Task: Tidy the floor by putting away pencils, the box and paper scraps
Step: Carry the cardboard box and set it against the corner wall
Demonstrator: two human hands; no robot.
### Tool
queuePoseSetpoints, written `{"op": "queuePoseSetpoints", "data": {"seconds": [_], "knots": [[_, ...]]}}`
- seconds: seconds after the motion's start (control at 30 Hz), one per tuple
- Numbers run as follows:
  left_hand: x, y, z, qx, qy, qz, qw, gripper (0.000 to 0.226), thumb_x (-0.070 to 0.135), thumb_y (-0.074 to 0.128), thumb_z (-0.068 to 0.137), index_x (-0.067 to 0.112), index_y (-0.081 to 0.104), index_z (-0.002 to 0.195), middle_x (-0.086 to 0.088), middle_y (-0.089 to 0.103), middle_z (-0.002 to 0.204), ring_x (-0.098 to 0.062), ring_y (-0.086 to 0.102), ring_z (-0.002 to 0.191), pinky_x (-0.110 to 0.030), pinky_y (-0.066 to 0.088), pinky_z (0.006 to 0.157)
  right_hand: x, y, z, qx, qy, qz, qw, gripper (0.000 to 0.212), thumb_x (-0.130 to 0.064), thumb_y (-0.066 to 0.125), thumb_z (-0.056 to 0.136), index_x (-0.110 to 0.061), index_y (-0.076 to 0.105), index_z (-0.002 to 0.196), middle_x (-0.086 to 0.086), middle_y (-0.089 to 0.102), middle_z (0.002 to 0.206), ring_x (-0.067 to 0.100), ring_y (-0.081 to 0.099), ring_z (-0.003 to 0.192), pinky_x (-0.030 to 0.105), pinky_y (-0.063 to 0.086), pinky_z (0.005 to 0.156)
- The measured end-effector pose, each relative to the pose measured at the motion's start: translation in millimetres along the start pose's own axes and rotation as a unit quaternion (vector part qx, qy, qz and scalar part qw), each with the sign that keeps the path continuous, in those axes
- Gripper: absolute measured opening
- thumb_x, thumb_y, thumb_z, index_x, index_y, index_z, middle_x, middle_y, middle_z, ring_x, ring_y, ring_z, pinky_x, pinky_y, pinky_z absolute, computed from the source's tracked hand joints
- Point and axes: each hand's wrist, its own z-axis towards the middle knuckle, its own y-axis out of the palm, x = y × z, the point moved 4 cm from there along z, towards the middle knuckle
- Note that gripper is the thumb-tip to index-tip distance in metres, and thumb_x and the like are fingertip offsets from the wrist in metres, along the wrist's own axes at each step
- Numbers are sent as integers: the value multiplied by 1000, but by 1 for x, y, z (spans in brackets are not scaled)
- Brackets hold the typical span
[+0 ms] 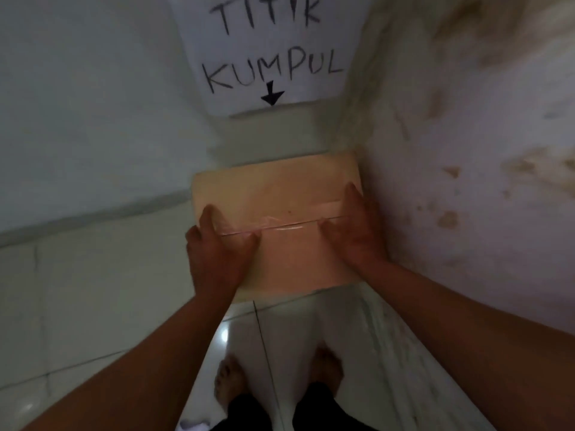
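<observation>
A tan cardboard box (280, 225), sealed along its top seam with clear tape, is held in a room corner, just below a white paper sign (267, 51) lettered "TITIK KUMPUL" with a downward arrow. The left hand (217, 244) is laid over the box's near left edge and the right hand (351, 231) over its right side, the fingers of both spread fairly straight and pressed on the top; whether any are curled round the edges cannot be told. A stained wall (466, 150) is close against the box's right side. Glossy white floor tiles (93, 306) and two bare feet (230, 381) are seen beneath.
</observation>
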Motion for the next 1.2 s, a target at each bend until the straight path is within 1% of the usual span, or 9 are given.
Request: {"op": "queuePoseSetpoints", "data": {"seconds": [0.17,0.3,0.43,0.6,0.7,0.83,0.97,1.07,1.2], "knots": [[-27,66,60,1,10,5,1000,99,56,80,67,26,30,148,-21,43,137,-42,48,124,-49,44,101,35,64,71,23,18,-37,999,95,-57,64,82,-34,8,155,7,16,162,30,15,146,39,16,118],[-49,111,100,0,23,4,1000,97,58,79,67,31,29,145,-18,42,138,-40,48,124,-48,44,100,60,113,108,34,-1,-70,997,102,-71,47,73,-29,3,156,6,13,162,27,11,147,38,14,118],[-68,139,125,8,24,6,1000,97,61,78,67,32,29,144,-16,42,138,-39,47,125,-48,44,101,70,135,126,78,-35,-58,995,98,-63,62,80,-31,8,156,7,9,162,23,8,148,37,15,118],[-76,166,137,47,54,11,997,98,67,72,70,31,25,148,-16,34,143,-38,38,130,-53,39,106,74,153,147,109,-66,-77,989,86,-65,53,84,-29,21,155,5,10,163,28,10,149,44,13,121],[-76,173,136,63,80,51,993,99,69,66,74,27,20,151,-18,32,145,-39,37,131,-54,41,103,76,162,149,122,-59,-138,981,76,-66,46,89,-31,24,154,5,9,164,33,14,148,47,14,120],[-76,176,138,59,83,76,992,99,69,64,76,25,16,152,-19,30,147,-39,36,133,-54,43,98,72,163,148,161,-67,-195,965,72,-65,42,92,-27,32,151,8,18,162,39,27,142,50,24,115],[-72,174,138,29,71,91,993,100,72,59,79,24,13,154,-23,18,156,-40,24,143,-55,33,108,63,158,140,166,-48,-206,963,62,-56,48,93,-22,45,145,10,22,161,37,25,144,52,22,116],[-62,164,134,14,67,127,990,98,74,53,81,25,10,155,-22,3,162,-38,7,150,-56,20,116,55,154,116,170,-65,-187,965,55,-50,48,91,-18,57,135,15,36,155,38,35,140,56,31,111],[-28,130,105,18,123,142,982,84,67,51,88,23,24,154,-22,11,162,-38,15,149,-55,24,115,35,122,76,136,-93,-141,976,57,-46,42,93,-18,50,141,12,40,153,33,39,138,49,32,112]]}}
